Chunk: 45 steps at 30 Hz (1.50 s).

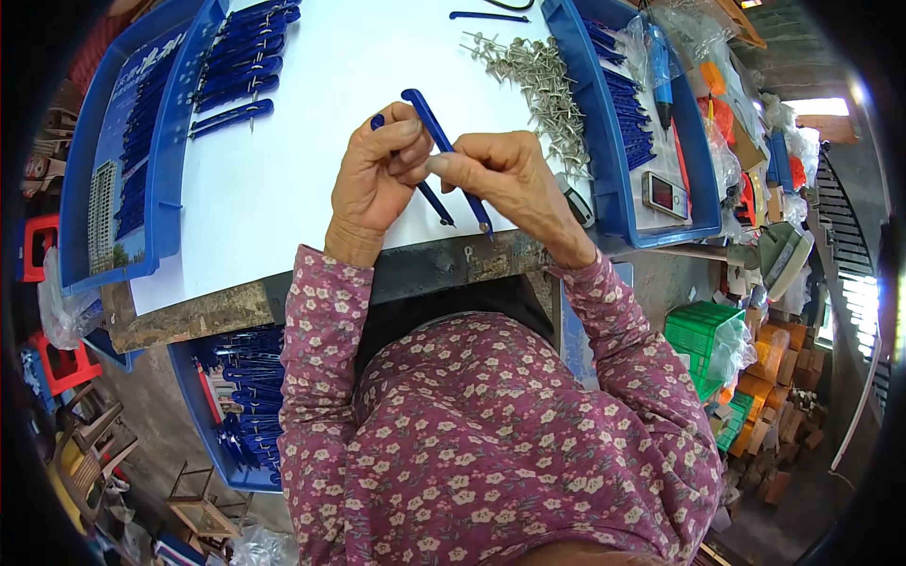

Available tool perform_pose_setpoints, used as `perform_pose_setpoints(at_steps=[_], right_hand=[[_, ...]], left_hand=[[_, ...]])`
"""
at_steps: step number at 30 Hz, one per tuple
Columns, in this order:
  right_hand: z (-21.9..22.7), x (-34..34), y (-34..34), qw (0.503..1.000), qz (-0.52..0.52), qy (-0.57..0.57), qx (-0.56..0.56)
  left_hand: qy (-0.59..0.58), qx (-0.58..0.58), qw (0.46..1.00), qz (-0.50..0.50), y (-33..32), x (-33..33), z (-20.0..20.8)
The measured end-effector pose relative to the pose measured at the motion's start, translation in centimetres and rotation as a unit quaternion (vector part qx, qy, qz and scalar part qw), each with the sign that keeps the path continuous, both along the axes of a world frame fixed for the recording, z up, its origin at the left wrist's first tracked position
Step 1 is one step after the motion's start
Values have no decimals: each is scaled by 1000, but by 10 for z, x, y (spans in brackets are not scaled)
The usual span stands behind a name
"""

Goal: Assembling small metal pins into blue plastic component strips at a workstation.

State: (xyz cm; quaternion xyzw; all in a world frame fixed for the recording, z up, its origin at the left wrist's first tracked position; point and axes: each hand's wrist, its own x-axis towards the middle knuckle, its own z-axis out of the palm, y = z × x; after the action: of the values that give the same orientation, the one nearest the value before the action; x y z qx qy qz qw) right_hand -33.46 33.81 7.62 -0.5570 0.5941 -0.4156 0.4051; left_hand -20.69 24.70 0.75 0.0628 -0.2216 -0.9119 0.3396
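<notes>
Over the near edge of the white work surface (311,189), my two hands meet. My left hand (363,184) is closed around a slim dark-blue plastic arm (434,204); its rounded end shows above the fingers and its thin metal tip points down toward me. Between thumb and fingers, my right hand (514,174) pinches a second blue plastic arm (429,121), with a rounded top and a small metal tip. The two arms slant side by side, and the fingertips hide whether they touch. To the right lies a pile of silvery flat-headed metal pins (547,90).
Blue arms lie in a row (250,57) on the left, between my hands and a blue tray (170,189). Another blue tray (613,189) on the right holds more arms, a phone-like device (665,195) and a blue tool (659,75). Below the table edge is a blue bin (212,434).
</notes>
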Motion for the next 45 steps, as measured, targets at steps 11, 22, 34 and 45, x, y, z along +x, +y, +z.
perform_pose_setpoints(at_steps=[11, 22, 34, 45], right_hand=[[7, 27, 4, 958, 1, 226, -176], [8, 23, -2, 967, -11, 229, -108], [-12, -4, -3, 991, -48, 122, 11], [-56, -30, -4, 984, -41, -153, 77]], left_hand=[[215, 35, 973, -82, 1, -2, -12], [177, 71, 979, -70, 1, 0, -15], [49, 34, 997, -39, -2, 1, -8], [-98, -128, 986, -32, 7, 1, 22]])
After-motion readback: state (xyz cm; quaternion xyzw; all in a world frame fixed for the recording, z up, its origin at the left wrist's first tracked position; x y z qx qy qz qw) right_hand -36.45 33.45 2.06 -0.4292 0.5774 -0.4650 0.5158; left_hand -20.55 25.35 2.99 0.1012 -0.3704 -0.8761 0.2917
